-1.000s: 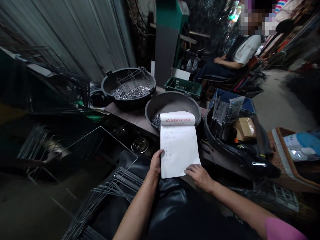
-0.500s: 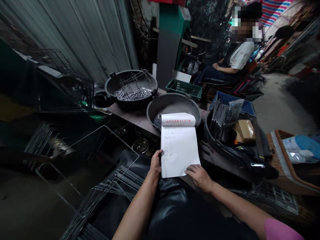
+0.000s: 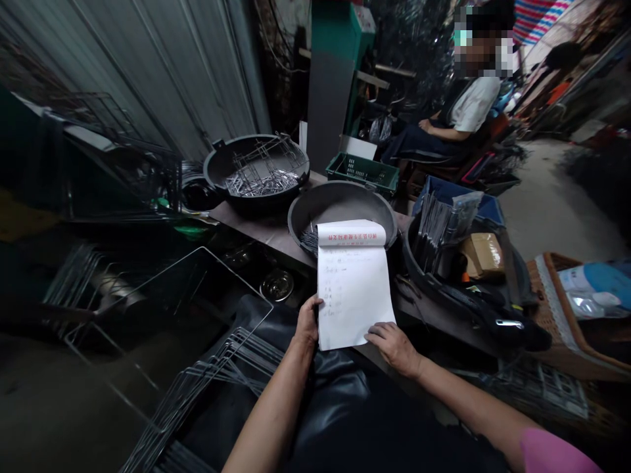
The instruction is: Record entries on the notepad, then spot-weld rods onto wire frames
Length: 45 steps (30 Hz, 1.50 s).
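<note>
Left hand [image 3: 306, 322] has its fingers gripping the notepad's [image 3: 353, 299] lower left edge; right hand [image 3: 394, 346] lies flat, fingers loose, on its bottom corner, just below the grey basin [image 3: 340, 205]. I'd press both corners so the page stays flat.

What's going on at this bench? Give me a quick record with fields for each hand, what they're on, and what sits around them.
left hand: grips the left edge of the notepad, thumb on the page
right hand: rests on the notepad's lower right corner
notepad: white, top sheets folded back, red print at the top, faint handwriting
behind notepad: grey basin with a few metal pieces
further left: black basin holding wire parts
right: black tub with a cardboard box
background: a seated person
</note>
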Motion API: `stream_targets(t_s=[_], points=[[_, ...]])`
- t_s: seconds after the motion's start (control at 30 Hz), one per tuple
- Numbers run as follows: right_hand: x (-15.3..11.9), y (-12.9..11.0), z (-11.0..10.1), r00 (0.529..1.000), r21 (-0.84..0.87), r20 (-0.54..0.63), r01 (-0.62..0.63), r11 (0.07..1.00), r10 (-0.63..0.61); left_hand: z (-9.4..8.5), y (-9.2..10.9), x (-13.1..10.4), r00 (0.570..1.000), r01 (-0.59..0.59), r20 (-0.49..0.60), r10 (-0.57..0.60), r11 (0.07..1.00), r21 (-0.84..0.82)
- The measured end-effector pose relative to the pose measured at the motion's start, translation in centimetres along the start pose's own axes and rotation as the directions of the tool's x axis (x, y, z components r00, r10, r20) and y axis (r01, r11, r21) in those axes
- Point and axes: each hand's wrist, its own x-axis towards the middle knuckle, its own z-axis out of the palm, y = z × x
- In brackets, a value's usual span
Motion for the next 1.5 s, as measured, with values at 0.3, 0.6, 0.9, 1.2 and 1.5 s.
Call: stream_targets(t_s=[0.3, 0.6, 0.9, 1.2, 1.5], points=[[0.0, 0.1, 0.3, 1.000, 0.027, 0.010, -0.001, 1.000, 0.001, -0.2, 0.0, 0.0, 0.998, -0.030, 0.054, 0.029, 0.999, 0.014], [-0.3, 0.3, 0.0, 0.999, 0.104, -0.011, -0.043, 0.994, 0.044, -0.5, -0.4, 0.7, 0.994, -0.094, -0.053, 0.097, 0.994, 0.058], [-0.4, 0.1, -0.4, 0.997, 0.119, -0.046, -0.048, 0.992, 0.054, -0.5, -0.2, 0.8, 0.997, -0.044, 0.056, 0.043, 0.999, 0.014], [-0.3, 0.0, -0.6, 0.998, 0.102, -0.038, -0.049, 0.994, 0.053, -0.4, 0.1, -0.2, 0.979, -0.075, 0.189, 0.069, 0.997, 0.023], [-0.2, -0.2, -0.6, 0.998, 0.099, -0.036, -0.044, 0.994, 0.048, 0.0, 0.2, -0.5, 0.996, -0.036, 0.087, 0.037, 0.999, -0.020]])
